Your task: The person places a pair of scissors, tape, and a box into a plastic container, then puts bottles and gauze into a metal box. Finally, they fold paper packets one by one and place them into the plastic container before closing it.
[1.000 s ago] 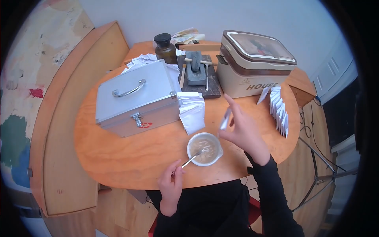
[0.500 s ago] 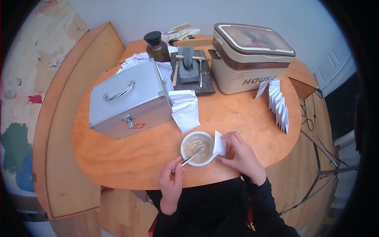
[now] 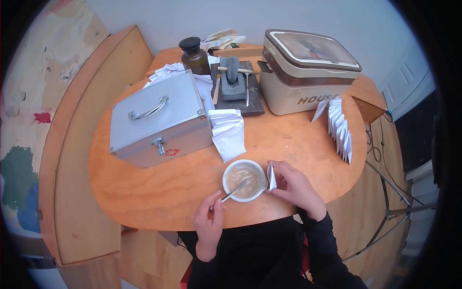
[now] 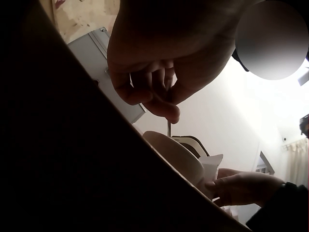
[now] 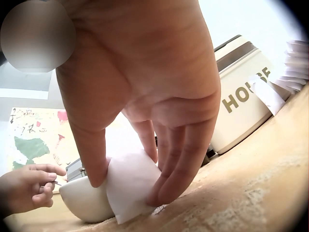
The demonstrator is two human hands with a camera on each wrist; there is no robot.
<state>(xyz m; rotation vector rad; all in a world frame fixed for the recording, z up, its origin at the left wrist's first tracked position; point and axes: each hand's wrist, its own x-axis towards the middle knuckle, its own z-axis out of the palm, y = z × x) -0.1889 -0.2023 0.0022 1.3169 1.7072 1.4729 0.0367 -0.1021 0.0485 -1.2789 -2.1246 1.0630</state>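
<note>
My left hand [image 3: 208,225] pinches the handle of a small metal spoon [image 3: 232,194], whose bowl-shaped end sits in a white lipped bowl [image 3: 224,180]. Pale, streaky brownish material covers the inside of that bowl. On its right side my right hand [image 3: 299,191] holds a folded white paper packet [image 3: 272,177] between thumb and fingers. Seen from the right wrist, the packet [image 5: 129,186] is upright against the bowl's outer wall [image 5: 84,200], its lower edge close over the tabletop.
A silver metal case [image 3: 159,130] stands at left, with a fan of white packets [image 3: 228,137] beside it. Behind are a brown jar [image 3: 196,61] and a dark board [image 3: 255,107] bearing a grey stone block. At right stand a cream box [image 3: 288,98] and a row of packets [image 3: 340,130].
My right hand has come down from above the table with the paper packet to the bowl's right side, then turned the packet more edge-on. The left hand stays at the spoon.
</note>
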